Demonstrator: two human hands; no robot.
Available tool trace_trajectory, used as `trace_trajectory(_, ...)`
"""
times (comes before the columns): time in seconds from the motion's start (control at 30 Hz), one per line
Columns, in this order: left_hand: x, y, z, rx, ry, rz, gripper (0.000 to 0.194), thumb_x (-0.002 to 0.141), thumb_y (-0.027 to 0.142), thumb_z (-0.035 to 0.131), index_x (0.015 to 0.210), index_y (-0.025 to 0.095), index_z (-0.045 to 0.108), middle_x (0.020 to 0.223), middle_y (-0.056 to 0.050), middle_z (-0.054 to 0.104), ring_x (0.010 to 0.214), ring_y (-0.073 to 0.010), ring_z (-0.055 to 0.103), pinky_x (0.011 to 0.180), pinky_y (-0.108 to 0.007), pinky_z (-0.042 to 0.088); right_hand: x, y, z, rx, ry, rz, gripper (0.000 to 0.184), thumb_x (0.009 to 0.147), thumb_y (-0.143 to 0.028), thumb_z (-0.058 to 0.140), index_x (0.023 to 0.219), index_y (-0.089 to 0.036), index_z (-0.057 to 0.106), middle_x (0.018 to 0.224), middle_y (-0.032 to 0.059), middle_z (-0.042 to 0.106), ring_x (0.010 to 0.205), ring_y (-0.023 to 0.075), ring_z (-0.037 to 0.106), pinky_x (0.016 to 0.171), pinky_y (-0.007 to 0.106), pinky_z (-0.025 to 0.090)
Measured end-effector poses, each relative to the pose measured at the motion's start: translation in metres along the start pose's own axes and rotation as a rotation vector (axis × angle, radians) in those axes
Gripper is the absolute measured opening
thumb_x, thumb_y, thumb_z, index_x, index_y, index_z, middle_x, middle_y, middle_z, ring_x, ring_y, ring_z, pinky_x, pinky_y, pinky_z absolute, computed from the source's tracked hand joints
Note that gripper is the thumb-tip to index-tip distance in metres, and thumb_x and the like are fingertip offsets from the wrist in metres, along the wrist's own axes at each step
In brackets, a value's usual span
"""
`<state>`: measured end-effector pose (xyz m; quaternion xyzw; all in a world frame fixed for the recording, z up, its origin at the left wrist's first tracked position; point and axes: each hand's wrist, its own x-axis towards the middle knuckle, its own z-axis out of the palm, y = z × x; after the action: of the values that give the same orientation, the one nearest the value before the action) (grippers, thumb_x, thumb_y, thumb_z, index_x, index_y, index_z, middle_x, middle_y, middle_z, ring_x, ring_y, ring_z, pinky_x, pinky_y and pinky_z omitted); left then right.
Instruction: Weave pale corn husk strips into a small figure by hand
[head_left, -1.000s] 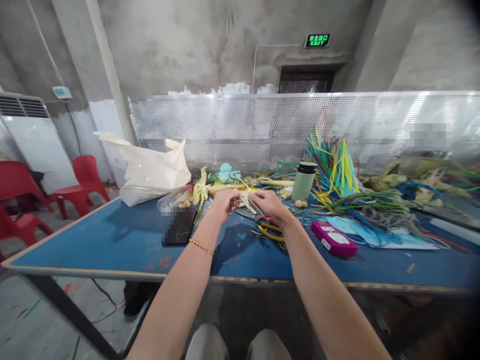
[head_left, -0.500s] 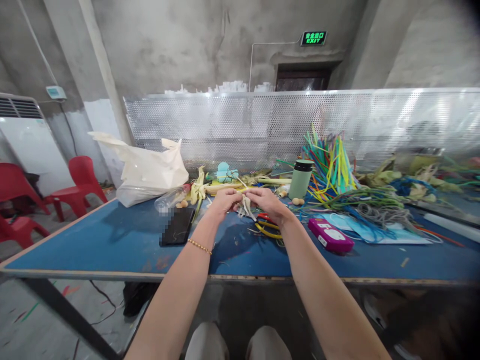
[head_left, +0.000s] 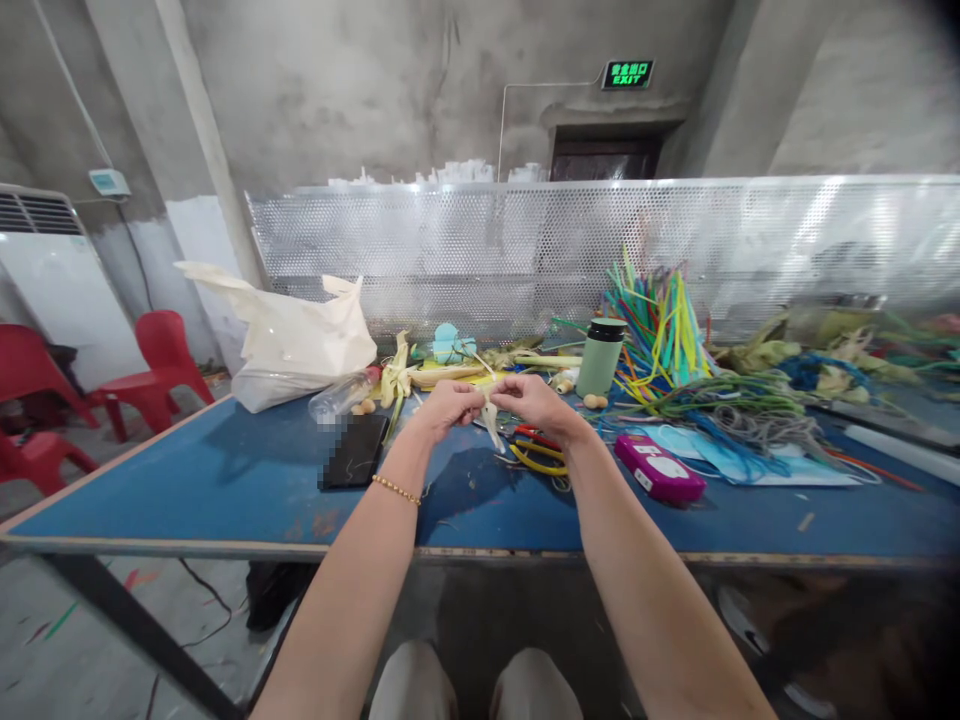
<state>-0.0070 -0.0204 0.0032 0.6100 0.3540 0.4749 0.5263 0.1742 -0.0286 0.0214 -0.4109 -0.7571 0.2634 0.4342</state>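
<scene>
In the head view, the blue table [head_left: 247,500] reaches from beneath the fingers toward the body, ending at its near edge; the perforated panel [head_left: 450,250] bounds it beyond them. The left hand [head_left: 455,405] and right hand [head_left: 531,402] pinch, nearly closed, a pale husk-like strip [head_left: 491,425] between their fingertips, its end hanging below. Yellow-handled pliers [head_left: 538,460] lie just below the right fingers. Far above them, a green sign [head_left: 628,75] reads "安全出口 EXIT".

A gold beaded bracelet [head_left: 396,489] accompanies pale trousers [head_left: 414,682].
</scene>
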Motion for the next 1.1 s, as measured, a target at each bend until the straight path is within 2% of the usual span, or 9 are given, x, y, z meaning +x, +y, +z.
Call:
trace_trajectory(0.1,-0.001,0.0,0.0,0.033,-0.034,-0.014,0.021,0.064,0.016,0.071,0.05,0.016,0.055,0.045,0.001,0.051,0.04,-0.0061,0.039,0.043,-0.023,0.023,0.001,0.0,0.002,-0.102,0.002,-0.029,0.014,0.072,-0.031,0.064,0.066,-0.018,0.065,0.061,-0.0015,0.059,0.062,0.013,0.049,0.061,0.026,0.037)
trace_trajectory(0.2,-0.001,0.0,-0.001,0.042,-0.035,-0.025,0.021,0.064,0.014,0.07,0.05,0.016,0.056,0.046,0.0,0.052,0.04,-0.0061,0.038,0.043,-0.024,0.022,0.001,-0.001,0.004,-0.049,-0.008,-0.025,0.011,0.072,-0.026,0.064,0.077,-0.017,0.067,0.068,0.0001,0.064,0.066,0.014,0.054,0.063,0.026,0.041)
trace_trajectory(0.3,-0.001,0.0,-0.003,0.028,-0.035,-0.02,0.02,0.065,0.012,0.067,0.049,0.016,0.055,0.046,-0.001,0.052,0.039,-0.0063,0.039,0.043,-0.024,0.021,-0.001,-0.003,0.003,0.056,-0.057,-0.038,0.022,0.072,-0.025,0.067,0.092,-0.017,0.07,0.078,0.0017,0.068,0.071,0.015,0.059,0.067,0.028,0.045)
trace_trajectory(0.47,-0.001,0.002,-0.005,-0.017,-0.05,0.009,0.02,0.064,0.011,0.067,0.049,0.016,0.056,0.045,0.0,0.049,0.04,-0.006,0.039,0.043,-0.024,0.023,-0.004,-0.006,0.002,0.118,-0.155,-0.02,0.026,0.072,-0.025,0.068,0.097,-0.017,0.072,0.084,0.0035,0.072,0.076,0.0164,0.064,0.073,0.029,0.049)
trace_trajectory(0.67,-0.005,0.006,-0.005,0.017,-0.056,-0.017,0.019,0.064,0.009,0.063,0.048,0.016,0.054,0.045,0.001,0.048,0.039,-0.0056,0.039,0.043,-0.023,0.023,-0.003,-0.002,0.002,0.055,-0.093,-0.014,0.027,0.071,-0.029,0.072,0.093,-0.014,0.074,0.07,0.0005,0.068,0.066,0.0147,0.06,0.065,0.028,0.046)
trace_trajectory(0.83,-0.008,0.009,-0.005,0.076,-0.084,-0.046,0.02,0.066,0.007,0.062,0.05,0.016,0.053,0.046,0.001,0.05,0.04,-0.0053,0.039,0.044,-0.023,0.024,0.0,0.007,-0.005,-0.037,-0.065,-0.046,0.029,0.073,-0.036,0.073,0.091,-0.014,0.076,0.077,0.0038,0.072,0.071,0.0167,0.063,0.069,0.029,0.049)
trace_trajectory(0.9,-0.008,0.009,-0.005,0.088,-0.104,-0.075,0.021,0.067,0.006,0.062,0.051,0.015,0.053,0.047,0.001,0.051,0.041,-0.0051,0.039,0.044,-0.024,0.024,0.002,0.01,-0.007,-0.149,0.001,-0.02,0.025,0.076,-0.035,0.071,0.09,-0.015,0.077,0.082,0.0053,0.075,0.077,0.0193,0.066,0.074,0.031,0.051)
trace_trajectory(1.0,-0.005,0.007,-0.005,0.067,-0.12,-0.109,0.021,0.068,0.006,0.062,0.052,0.015,0.053,0.048,0.001,0.051,0.041,-0.0052,0.039,0.044,-0.024,0.023,0.003,0.014,-0.009,-0.507,0.191,0.055,0.023,0.078,-0.026,0.07,0.097,-0.018,0.079,0.097,0.0094,0.077,0.096,0.0264,0.068,0.087,0.039,0.05)
trace_trajectory(1.1,-0.001,0.003,-0.005,0.002,-0.033,-0.125,0.019,0.067,0.006,0.062,0.053,0.015,0.053,0.047,0.001,0.049,0.041,-0.0057,0.038,0.044,-0.024,0.021,0.003,0.018,-0.011,-0.819,0.328,0.12,0.035,0.078,-0.013,0.063,0.11,-0.017,0.078,0.116,0.0169,0.072,0.113,0.0352,0.061,0.096,0.048,0.045)
